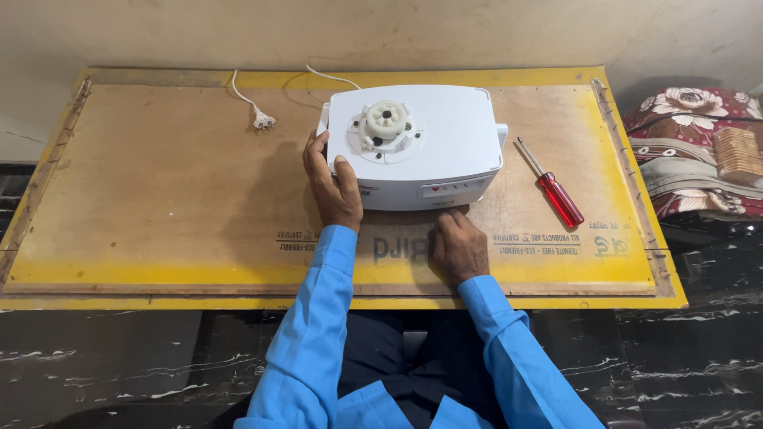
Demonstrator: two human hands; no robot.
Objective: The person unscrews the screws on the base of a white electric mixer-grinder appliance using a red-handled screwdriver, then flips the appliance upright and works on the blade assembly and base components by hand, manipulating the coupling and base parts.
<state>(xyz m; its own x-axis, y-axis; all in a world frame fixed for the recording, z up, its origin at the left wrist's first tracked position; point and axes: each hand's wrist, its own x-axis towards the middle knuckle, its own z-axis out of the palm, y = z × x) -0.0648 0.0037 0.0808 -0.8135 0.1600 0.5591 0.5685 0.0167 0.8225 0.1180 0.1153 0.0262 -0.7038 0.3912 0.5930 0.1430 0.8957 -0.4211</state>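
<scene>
i'm sitting at the bench [159, 199], a plywood board with a yellow painted border, and the white appliance base [417, 147] stands in the middle of it, just ahead of me. its round toothed coupling [386, 121] faces up on top, and its front panel with small red marks faces me.

my left hand [334, 187] lies against the left front corner of the base, fingers up along the side and thumb on the top edge; it rests open on the housing rather than closing around it. my right hand [457, 246] lies flat on the bench just in front of the base, fingers close to its lower edge; i can't tell whether the tips touch it. that hand holds nothing.

the red-handled screwdriver [552, 184] lies on the bench just right of the base, tip pointing away from me. the white cord runs from behind the base, and its plug [262, 121] lies loose on the bench to the left, well apart from any socket i can see. a flowered cushion [691, 151] sits off the right end.

to steady the base well, i judge the left palm should press it down and slightly inward so it can't skate on the smooth board. keeping the cord slack behind and the plug in sight seems wise while handling it.
</scene>
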